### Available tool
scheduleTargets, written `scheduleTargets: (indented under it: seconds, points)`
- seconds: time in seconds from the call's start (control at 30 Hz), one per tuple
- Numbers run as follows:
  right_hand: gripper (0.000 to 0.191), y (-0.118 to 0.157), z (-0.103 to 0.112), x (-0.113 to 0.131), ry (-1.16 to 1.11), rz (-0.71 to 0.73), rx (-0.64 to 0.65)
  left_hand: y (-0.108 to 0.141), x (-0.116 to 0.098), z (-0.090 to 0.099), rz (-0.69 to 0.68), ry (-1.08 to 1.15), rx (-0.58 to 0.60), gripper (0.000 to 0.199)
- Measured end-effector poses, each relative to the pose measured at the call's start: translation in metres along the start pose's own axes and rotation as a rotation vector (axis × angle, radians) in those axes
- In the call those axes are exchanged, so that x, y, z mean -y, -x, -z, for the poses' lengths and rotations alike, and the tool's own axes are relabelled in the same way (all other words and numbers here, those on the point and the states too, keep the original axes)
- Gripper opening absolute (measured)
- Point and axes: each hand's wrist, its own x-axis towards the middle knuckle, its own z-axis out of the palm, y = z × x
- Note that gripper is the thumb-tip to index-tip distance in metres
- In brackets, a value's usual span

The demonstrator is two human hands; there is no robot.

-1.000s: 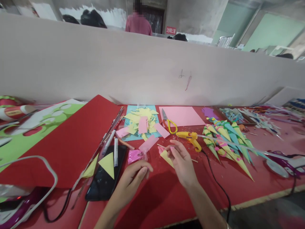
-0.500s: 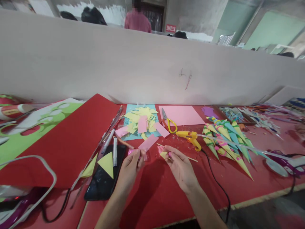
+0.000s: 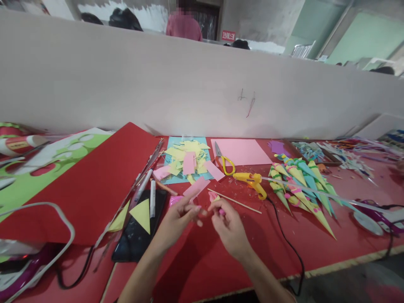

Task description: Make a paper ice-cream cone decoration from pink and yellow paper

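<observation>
My right hand is closed around a small paper cone, pink with some yellow, mostly hidden behind the fingers. A small bright pink ball shows among those fingers. To the left, my left hand has its fingers stretched and apart, close to the right fingertips, with nothing visible in it. Just beyond it lie a pink lump and a pink paper strip. A thin wooden stick rests on the red table beyond the right hand.
A yellow glue gun, scissors and a pile of decorated cones lie to the right. Yellow paper scraps sit on blue paper at centre. A black phone and red card are left. A pale partition stands behind.
My left hand's fingers have gone from a pinch to spread and moved right, toward my right hand. My right hand has shifted slightly left and down, its fingers covering more of the cone.
</observation>
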Motion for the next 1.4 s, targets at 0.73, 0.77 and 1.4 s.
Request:
scheduleTargets:
  seconds: [0.73,0.77,1.4]
  points:
    - [0.017,-0.001,0.026,0.002,0.118,-0.015,-0.154,-0.024,0.017,0.020,-0.253,-1.294,0.000,0.041]
    - [0.016,-0.001,0.026,0.001,0.120,-0.024,-0.160,-0.025,0.019,0.021,-0.247,-1.297,0.012,0.036]
    - [0.007,-0.001,-0.007,0.007,0.165,0.059,0.016,-0.011,0.000,0.011,-0.265,-0.759,-0.034,0.012]
